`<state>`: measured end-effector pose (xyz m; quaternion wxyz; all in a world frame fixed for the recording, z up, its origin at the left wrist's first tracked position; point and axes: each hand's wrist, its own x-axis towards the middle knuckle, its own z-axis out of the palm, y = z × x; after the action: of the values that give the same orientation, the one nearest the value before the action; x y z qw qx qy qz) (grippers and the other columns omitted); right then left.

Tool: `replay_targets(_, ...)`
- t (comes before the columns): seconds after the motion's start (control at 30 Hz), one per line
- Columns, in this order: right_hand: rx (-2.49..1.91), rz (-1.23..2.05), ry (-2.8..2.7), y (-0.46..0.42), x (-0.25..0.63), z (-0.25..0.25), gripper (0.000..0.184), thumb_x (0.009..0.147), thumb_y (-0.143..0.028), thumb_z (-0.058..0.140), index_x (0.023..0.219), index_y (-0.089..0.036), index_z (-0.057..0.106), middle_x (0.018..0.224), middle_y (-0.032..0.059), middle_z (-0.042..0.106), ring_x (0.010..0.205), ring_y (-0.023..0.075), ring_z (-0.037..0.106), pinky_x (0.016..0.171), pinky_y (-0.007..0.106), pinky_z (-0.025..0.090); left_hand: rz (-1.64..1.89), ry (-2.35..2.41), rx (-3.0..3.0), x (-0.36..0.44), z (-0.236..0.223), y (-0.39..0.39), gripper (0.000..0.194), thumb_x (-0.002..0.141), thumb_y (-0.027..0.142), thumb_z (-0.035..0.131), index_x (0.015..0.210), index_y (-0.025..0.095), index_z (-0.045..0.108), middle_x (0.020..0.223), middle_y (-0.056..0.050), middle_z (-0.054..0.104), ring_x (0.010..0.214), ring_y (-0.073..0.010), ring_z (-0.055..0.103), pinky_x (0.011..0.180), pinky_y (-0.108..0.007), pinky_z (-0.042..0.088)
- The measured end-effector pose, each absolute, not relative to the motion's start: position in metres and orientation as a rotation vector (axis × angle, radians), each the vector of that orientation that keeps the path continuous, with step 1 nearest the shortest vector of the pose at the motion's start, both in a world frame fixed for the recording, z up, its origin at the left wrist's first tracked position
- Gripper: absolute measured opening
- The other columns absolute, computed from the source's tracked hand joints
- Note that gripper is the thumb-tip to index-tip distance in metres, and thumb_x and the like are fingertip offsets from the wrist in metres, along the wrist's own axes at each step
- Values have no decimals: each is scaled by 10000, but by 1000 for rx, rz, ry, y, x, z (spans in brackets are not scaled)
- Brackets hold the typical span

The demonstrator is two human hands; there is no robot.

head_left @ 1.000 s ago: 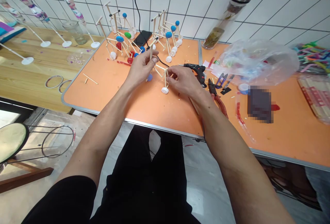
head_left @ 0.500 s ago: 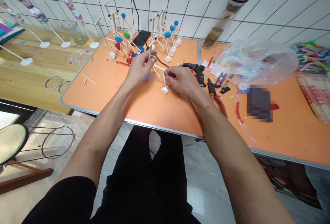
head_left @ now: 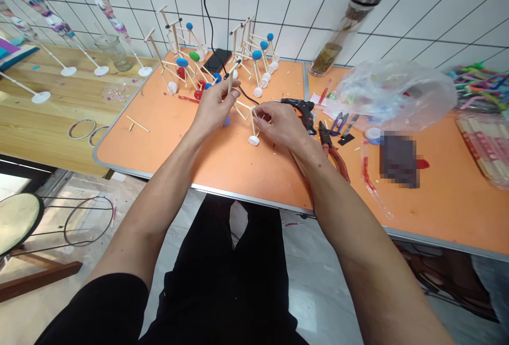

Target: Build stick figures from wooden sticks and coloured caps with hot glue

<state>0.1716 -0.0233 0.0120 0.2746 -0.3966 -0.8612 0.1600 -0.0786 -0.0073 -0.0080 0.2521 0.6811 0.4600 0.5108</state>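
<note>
Between my hands stands a small bicycle model of thin wooden sticks (head_left: 242,109), with a white bottle-cap wheel (head_left: 253,140) on its right end and a blue cap low on its left. My left hand (head_left: 214,104) is closed on the upright handlebar stick, which has a dark tip. My right hand (head_left: 276,121) pinches the sticks above the white wheel; its fingertips partly hide the joint. Finished-looking stick bicycles with blue caps (head_left: 257,55) stand behind, along with others bearing a green cap (head_left: 194,56) and red wheels.
A black glue gun (head_left: 298,112), red-handled pliers (head_left: 334,149) and small snips (head_left: 339,123) lie to the right. Behind them are a plastic bag (head_left: 393,93) and a glass bottle (head_left: 338,32). A phone (head_left: 217,61) lies near the wall. Stick pieces (head_left: 137,124) lie at left.
Both hands keep their hold on the stick bicycle and have hardly moved. The whole view has shifted very slightly.
</note>
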Motion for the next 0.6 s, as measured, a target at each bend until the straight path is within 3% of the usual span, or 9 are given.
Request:
replay_targets(0.2,-1065,450,-2313,-24,172,14,100,974,-197,635,931,-258,701,996,76,816,931,274,723,915,408,529,1395,1267,1852,-79,-10,-6,457,1114,620,763,1378,255,842,1278,-109,897,1226,-310,833,1138,-507,683)
replay_targets(0.3,-1080,478,-2291,-25,173,17,187,950,-185,638,1033,-250,792,1080,85,858,962,285,748,947,423,557,1397,1253,1856,-79,-10,-7,452,1120,628,752,1377,267,841,1288,-109,897,1271,-316,827,1159,-506,675)
replay_targets(0.43,-1135,460,-2219,-24,178,21,302,979,-207,642,1187,-253,855,1178,103,879,1015,305,770,974,444,588,1391,1250,1850,-79,-10,-7,448,1113,623,755,1377,270,839,1283,-106,899,1330,-330,819,1159,-512,675)
replay_targets(0.6,-1203,374,-2094,-22,186,25,324,1019,-227,628,1231,-240,873,1204,121,870,1037,317,778,969,465,599,1390,1254,1853,-80,-11,-5,427,1111,603,750,1370,275,842,1294,-103,898,1333,-334,821,1159,-530,683)
